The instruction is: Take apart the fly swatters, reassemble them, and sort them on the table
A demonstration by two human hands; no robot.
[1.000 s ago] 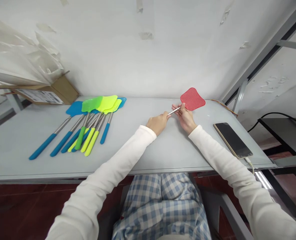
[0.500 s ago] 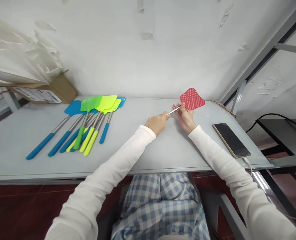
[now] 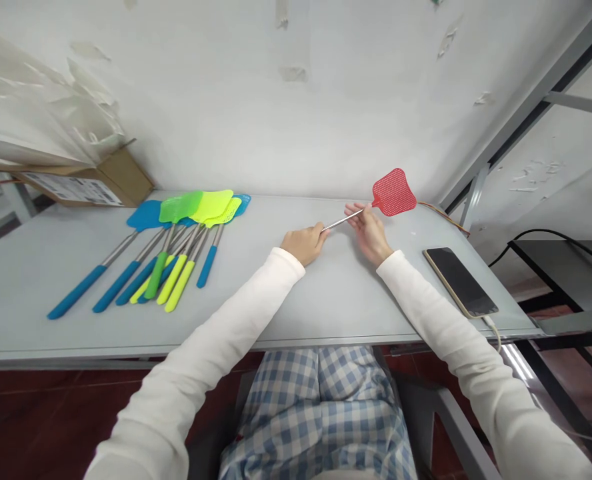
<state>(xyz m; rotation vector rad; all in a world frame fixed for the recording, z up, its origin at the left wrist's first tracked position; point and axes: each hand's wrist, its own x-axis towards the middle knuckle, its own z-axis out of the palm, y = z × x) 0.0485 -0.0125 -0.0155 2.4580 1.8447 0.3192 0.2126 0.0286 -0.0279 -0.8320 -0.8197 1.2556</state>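
Observation:
My left hand (image 3: 303, 245) is closed around the lower end of a red fly swatter (image 3: 395, 192), and its fist hides the handle. The thin metal shaft slants up and to the right from that fist. My right hand (image 3: 371, 235) has the shaft between its thumb and outstretched fingers, just below the perforated red head. The head is held up near the wall, beyond the right fingertips. On the left of the table lies a pile of fly swatters: blue ones (image 3: 79, 291), a green one (image 3: 181, 207) and yellow ones (image 3: 216, 205), heads overlapping toward the wall.
A phone (image 3: 460, 281) with a white cable plugged in lies on the grey table (image 3: 296, 313), right of my right forearm. An open cardboard box (image 3: 121, 177) stands at the back left. The white wall (image 3: 296, 133) closes off the far side; a metal frame (image 3: 476, 193) rises at the right.
My left hand has shifted left while the red head has moved up and right, so more shaft shows between them. My right hand has stayed nearly in place, now on the shaft below the head.

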